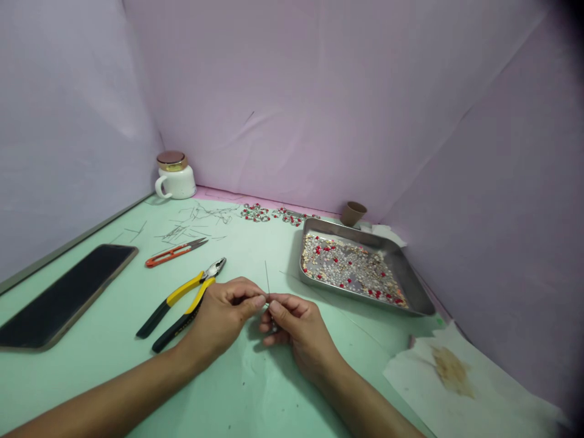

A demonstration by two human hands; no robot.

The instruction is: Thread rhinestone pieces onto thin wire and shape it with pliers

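Note:
My left hand (232, 307) and my right hand (294, 322) meet low over the middle of the table, both closed in a pinch. Between the fingertips a thin wire (267, 277) sticks upward. Below the right thumb hang a few small beads (274, 327), mostly hidden by the fingers. Just left of my left hand lie pliers (187, 299) with yellow and black handles. Off to the right of my hands stands a metal tray (365, 305) holding loose white, gold and red beads (351, 267).
Orange thread snips (176, 252) and a black phone (64, 298) lie at the left. Cut wire pieces (182, 231) are scattered behind them. Beaded pieces (255, 212), a lidded white mug (177, 181) and a brown cup (353, 213) stand at the back. Stained paper (474, 383) lies front right.

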